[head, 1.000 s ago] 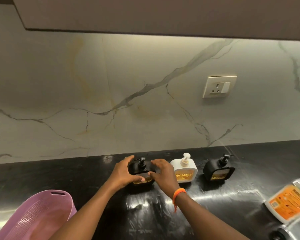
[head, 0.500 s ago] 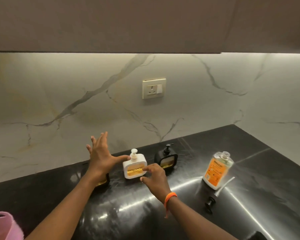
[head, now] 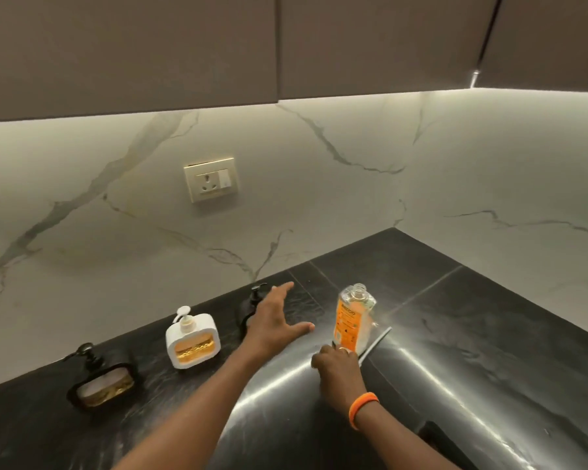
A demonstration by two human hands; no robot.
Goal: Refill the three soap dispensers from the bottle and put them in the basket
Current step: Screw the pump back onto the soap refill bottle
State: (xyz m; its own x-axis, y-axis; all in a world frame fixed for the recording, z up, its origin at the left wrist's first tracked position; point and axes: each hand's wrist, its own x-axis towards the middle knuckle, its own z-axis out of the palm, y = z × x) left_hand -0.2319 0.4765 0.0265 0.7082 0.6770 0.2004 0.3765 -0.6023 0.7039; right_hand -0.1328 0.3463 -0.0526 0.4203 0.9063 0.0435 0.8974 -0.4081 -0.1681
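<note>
Reaching right hand [head: 336, 362], fingers curled, touches bottle [head: 352, 320] base; left hand [head: 274, 322] spread flat, empty.

Bare forearms, an orange wristband [head: 362, 409] on the right wrist, a ring [head: 343, 349] on one finger.

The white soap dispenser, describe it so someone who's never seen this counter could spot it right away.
Find the wall socket on the marble wall, then look straight down to the black counter. The white soap dispenser stands there, upright, middle of three; its neighbours are both black.
</note>
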